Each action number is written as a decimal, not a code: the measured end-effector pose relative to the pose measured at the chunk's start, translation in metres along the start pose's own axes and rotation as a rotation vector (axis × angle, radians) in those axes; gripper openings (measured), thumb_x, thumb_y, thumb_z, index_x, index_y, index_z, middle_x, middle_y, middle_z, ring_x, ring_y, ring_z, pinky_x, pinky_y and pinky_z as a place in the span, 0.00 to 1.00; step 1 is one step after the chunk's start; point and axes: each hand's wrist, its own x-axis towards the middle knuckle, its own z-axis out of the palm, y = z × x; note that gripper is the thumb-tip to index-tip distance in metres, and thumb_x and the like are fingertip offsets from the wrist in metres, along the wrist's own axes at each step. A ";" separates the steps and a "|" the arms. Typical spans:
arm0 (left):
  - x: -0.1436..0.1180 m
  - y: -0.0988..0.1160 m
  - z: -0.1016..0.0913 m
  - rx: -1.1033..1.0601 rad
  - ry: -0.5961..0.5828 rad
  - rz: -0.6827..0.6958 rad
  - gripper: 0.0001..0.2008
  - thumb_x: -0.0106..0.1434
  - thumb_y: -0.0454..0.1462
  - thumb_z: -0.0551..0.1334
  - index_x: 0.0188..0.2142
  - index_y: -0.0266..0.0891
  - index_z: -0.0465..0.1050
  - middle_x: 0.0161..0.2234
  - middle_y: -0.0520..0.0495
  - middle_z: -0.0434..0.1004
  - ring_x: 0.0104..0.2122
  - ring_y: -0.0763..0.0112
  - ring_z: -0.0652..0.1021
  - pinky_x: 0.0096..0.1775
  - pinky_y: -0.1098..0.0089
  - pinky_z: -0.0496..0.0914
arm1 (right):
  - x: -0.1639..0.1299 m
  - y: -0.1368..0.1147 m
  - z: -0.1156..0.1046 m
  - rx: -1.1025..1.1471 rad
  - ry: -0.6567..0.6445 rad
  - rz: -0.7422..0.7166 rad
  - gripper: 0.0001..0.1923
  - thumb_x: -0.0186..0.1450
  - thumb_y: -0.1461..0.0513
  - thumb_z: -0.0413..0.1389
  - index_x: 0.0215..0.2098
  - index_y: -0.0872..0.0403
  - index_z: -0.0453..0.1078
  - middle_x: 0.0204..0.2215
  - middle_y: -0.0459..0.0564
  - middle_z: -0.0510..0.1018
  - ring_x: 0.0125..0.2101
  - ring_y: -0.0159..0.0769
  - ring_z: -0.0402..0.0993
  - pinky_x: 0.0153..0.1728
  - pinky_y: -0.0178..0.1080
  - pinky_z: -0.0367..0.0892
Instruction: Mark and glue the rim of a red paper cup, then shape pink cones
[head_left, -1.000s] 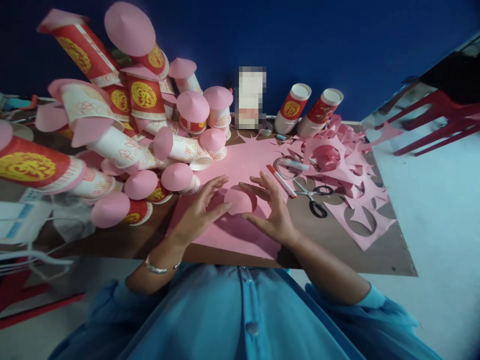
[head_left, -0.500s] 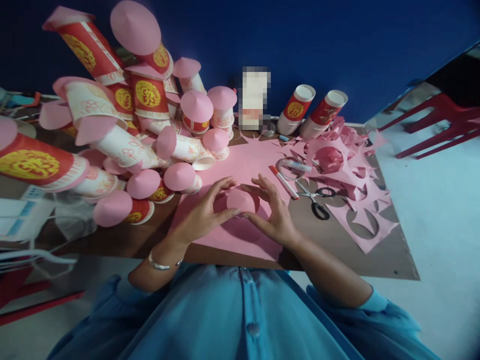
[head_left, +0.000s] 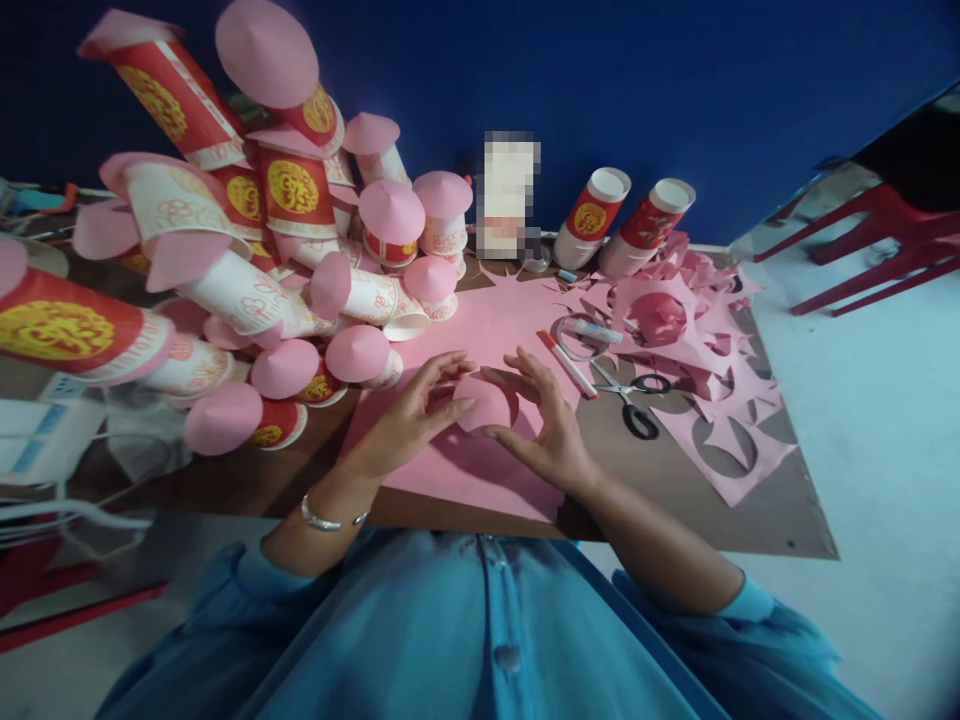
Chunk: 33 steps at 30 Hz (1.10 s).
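A small pink paper cone (head_left: pixel 487 402) sits between my two hands, over a large pink paper sheet (head_left: pixel 480 460) on the brown table (head_left: pixel 675 500). My left hand (head_left: pixel 409 415) curls around the cone's left side, with fingertips on its edge. My right hand (head_left: pixel 544 420) grips its right side with thumb and fingers. A silver bracelet is on my left wrist.
A heap of red-and-white paper cups with pink cone lids (head_left: pixel 285 280) fills the left. A red marker (head_left: pixel 566 363), scissors (head_left: pixel 628 395), a tape ring (head_left: pixel 577 335) and pink paper offcuts (head_left: pixel 705 360) lie to the right. Two cup stacks (head_left: pixel 622 225) lean by the blue wall.
My left fingers have shifted on the cone's left edge, the thumb moving in. The cone stays in place between both hands. The view moved slightly.
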 end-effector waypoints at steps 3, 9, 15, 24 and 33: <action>0.001 -0.001 0.000 -0.008 0.002 0.009 0.29 0.69 0.49 0.70 0.65 0.46 0.68 0.66 0.39 0.76 0.66 0.54 0.75 0.68 0.52 0.71 | 0.001 -0.002 0.000 -0.019 -0.011 0.001 0.51 0.70 0.52 0.69 0.80 0.35 0.43 0.65 0.56 0.79 0.71 0.56 0.69 0.71 0.67 0.65; -0.004 -0.003 0.001 0.019 0.029 0.041 0.32 0.66 0.49 0.73 0.65 0.48 0.67 0.68 0.39 0.72 0.69 0.53 0.72 0.70 0.51 0.68 | 0.001 -0.004 -0.001 0.048 0.018 -0.008 0.47 0.71 0.53 0.68 0.79 0.35 0.47 0.69 0.58 0.71 0.69 0.56 0.73 0.70 0.66 0.68; -0.007 -0.009 0.003 0.066 0.026 0.088 0.37 0.63 0.48 0.77 0.67 0.51 0.65 0.71 0.39 0.69 0.70 0.53 0.72 0.70 0.50 0.69 | 0.000 -0.004 -0.003 0.081 0.058 0.013 0.44 0.72 0.56 0.68 0.78 0.34 0.50 0.69 0.57 0.71 0.66 0.55 0.76 0.69 0.66 0.69; -0.004 -0.013 0.003 0.158 0.039 0.185 0.35 0.65 0.50 0.75 0.66 0.51 0.67 0.67 0.41 0.74 0.69 0.54 0.74 0.69 0.50 0.70 | 0.002 -0.004 -0.007 0.044 -0.006 0.059 0.48 0.70 0.56 0.70 0.78 0.33 0.47 0.63 0.55 0.80 0.69 0.56 0.72 0.71 0.71 0.62; -0.011 0.009 0.000 0.431 0.054 0.272 0.34 0.71 0.49 0.69 0.72 0.52 0.64 0.71 0.41 0.71 0.70 0.52 0.73 0.69 0.48 0.70 | 0.006 0.001 -0.010 0.297 0.191 0.231 0.38 0.71 0.48 0.66 0.74 0.39 0.57 0.67 0.55 0.76 0.71 0.51 0.69 0.72 0.62 0.63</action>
